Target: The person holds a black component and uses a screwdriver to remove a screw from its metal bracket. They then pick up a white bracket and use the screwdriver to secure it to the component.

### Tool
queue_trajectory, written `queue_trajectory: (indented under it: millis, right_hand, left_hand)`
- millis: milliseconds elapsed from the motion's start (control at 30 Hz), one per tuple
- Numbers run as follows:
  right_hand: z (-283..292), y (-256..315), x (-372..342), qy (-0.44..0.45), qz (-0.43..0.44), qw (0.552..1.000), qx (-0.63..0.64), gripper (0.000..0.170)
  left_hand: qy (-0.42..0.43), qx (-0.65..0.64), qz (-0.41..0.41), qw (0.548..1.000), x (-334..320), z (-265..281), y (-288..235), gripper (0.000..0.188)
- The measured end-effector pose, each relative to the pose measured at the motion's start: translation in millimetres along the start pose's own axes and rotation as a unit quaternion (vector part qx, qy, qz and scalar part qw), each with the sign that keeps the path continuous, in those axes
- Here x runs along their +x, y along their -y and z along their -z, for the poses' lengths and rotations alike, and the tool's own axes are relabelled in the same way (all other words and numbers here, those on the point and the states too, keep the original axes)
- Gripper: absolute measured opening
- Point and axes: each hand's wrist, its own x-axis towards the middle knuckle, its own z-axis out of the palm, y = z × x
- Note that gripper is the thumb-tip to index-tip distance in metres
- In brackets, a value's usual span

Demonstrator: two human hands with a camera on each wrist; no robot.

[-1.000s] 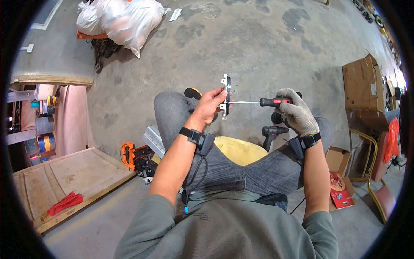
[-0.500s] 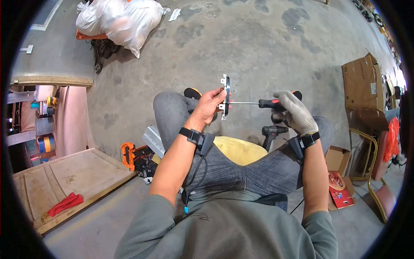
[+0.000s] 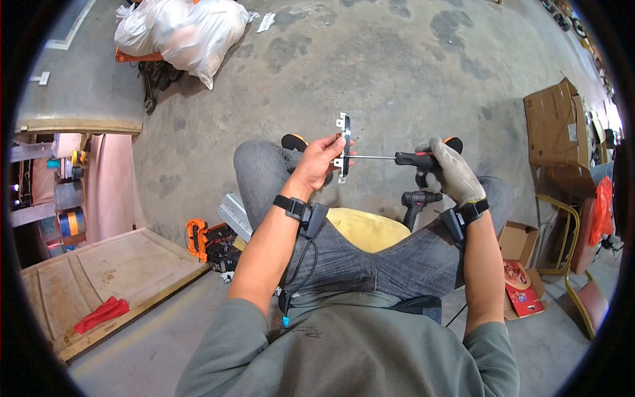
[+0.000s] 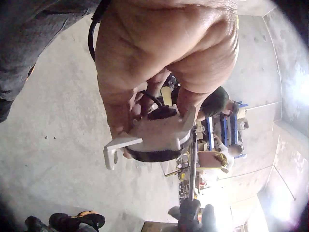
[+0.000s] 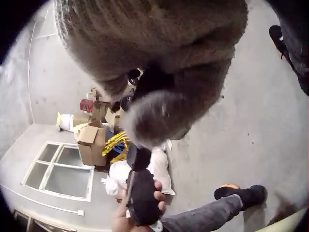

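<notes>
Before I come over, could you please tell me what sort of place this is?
Probably a workshop or storeroom, judging by the drill, the screwdriver in the right hand and the large box.

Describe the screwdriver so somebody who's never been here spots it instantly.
In the head view, start at the gray jeans and look up to the gloved right hand. It grips the screwdriver, whose slim metal shaft runs toward the bare left hand. Unlike the pistol-shaped drill below, the screwdriver is straight.

It looks like a workshop or storeroom: a stained concrete floor (image 3: 380, 86), a drill (image 3: 413, 207), a screwdriver (image 3: 413, 159), a cardboard box (image 3: 555, 129), white bags (image 3: 198, 36) near a wall (image 3: 99, 89), coloured rolls (image 3: 71, 220)
</notes>
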Motion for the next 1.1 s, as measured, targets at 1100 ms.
queue_trajectory:
  millis: [1100]
  right_hand:
    - [-8.8, -7.5, -2.5, -0.015, 0.121, 0.99, 0.069, 0.036]
  left_hand:
    - [0.0, 0.011, 0.001, 1.0, -1.1, -0.7, 0.1, 0.036]
